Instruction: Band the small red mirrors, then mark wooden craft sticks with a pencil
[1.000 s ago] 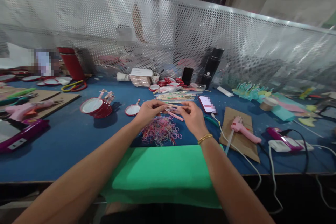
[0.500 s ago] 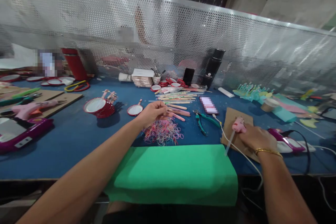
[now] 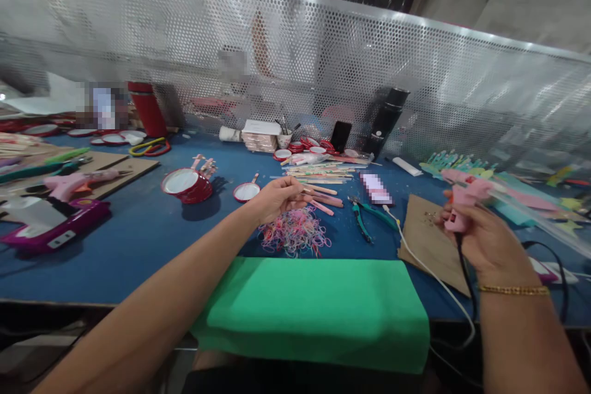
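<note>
a: what's the left hand (image 3: 279, 200) doing?
b: its thumb and fingers are pinched together at the near ends of some pink and tan sticks (image 3: 329, 200), over the middle of the blue bench (image 3: 129, 271). i can't tell how many of them it really grips.
a: and the right hand (image 3: 492, 243)?
b: curled round the handle of a pink glue gun (image 3: 468, 192), held up above the right side. the nozzle points left, a clear rod (image 3: 540, 215) runs out to the right, and a black cord (image 3: 465, 268) hangs down.
a: anything under it?
b: a piece of brown cardboard (image 3: 431, 243) lies near, down to its left, with a white cable (image 3: 427, 268) across its edge.
a: what's around the sticks?
b: a heap of coloured bands (image 3: 294, 233) just in front, then a green cloth (image 3: 314, 314) draped over the bench's near edge. teal-handled pliers (image 3: 361, 225) lie to the right, and a small red-rimmed dish (image 3: 246, 191) to the left, beyond the forearm.
</note>
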The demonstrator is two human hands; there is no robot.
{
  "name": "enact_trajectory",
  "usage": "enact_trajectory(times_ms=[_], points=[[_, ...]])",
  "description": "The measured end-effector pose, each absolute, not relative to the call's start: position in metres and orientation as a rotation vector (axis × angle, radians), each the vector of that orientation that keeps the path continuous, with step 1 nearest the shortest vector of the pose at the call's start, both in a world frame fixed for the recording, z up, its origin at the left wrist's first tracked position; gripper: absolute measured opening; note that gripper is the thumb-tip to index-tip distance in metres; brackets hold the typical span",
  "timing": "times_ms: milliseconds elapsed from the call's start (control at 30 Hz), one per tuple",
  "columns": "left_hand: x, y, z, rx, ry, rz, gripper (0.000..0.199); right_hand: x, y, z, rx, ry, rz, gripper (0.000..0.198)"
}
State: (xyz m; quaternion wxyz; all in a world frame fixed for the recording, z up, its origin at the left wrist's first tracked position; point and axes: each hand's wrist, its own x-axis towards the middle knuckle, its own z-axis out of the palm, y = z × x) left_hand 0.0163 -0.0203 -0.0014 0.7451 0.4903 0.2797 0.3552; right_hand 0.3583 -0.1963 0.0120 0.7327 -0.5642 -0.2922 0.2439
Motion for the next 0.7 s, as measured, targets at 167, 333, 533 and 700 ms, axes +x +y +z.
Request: enact_trajectory(times_ms=[167, 333, 533, 700], points=[[0.012, -0.017, -0.006, 1.162, 0.526, 0.735, 0.023, 0.283, -0.194, 0.029, -0.958, -0.59, 0.955, 0.023], [0.011, -0.016, -0.01, 1.255, 0.431, 0.695, 0.029, 0.23, -0.199, 0.011, -0.836, -0.688, 1.241, 0.037], [0.011, -0.016, -0.007, 1.226, 0.388, 0.668, 0.057, 0.203, -0.206, -0.014, -0.899, -0.717, 1.361, 0.033], [0.009, -0.014, -0.007, 1.254, 0.431, 0.662, 0.061, 0.201, -0.205, -0.026, -0.928, -0.731, 1.378, 0.035]])
